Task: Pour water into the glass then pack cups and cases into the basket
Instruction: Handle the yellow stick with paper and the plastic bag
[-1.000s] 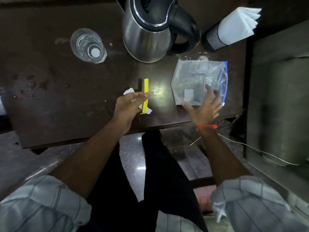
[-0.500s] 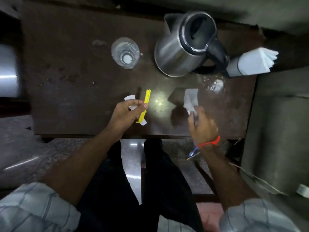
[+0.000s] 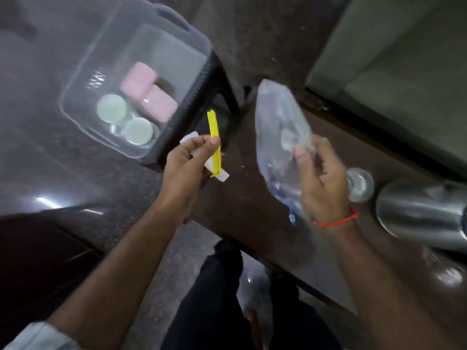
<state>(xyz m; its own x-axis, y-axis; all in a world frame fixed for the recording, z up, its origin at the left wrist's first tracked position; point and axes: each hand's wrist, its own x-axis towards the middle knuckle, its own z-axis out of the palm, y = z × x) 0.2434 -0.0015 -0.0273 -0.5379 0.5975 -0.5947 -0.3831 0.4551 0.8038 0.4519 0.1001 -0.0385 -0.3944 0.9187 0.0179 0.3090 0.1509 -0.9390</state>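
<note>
**Q:** Beyond both hands, what is the biggest thing, and could it cause trouble?

**A:** Up and to the left of the left hand (image 3: 188, 165), a clear basket (image 3: 83, 79) sits on a dark stand. It already holds two pink cases (image 3: 149, 97) and two round lids or cups (image 3: 111, 108); blur hides which. It looks close to the stand's edge, so a careless drop could tip it.

**Q:** And near the right hand?

**A:** Just right of the right hand (image 3: 323, 183) stands a steel kettle (image 3: 424, 213), with the glass (image 3: 360, 184) between them, partly hidden. I judge a backward swing of that wrist could knock the glass over.

**Q:** What are the hands holding?

**A:** The right hand is closed around a limp clear plastic bag (image 3: 280, 127). It could slip or spill whatever is inside; its contents are unclear. The left hand pinches a yellow strip (image 3: 214, 142) and white paper (image 3: 217, 176) between thumb and fingers, so it has no free grip for packing.
</note>
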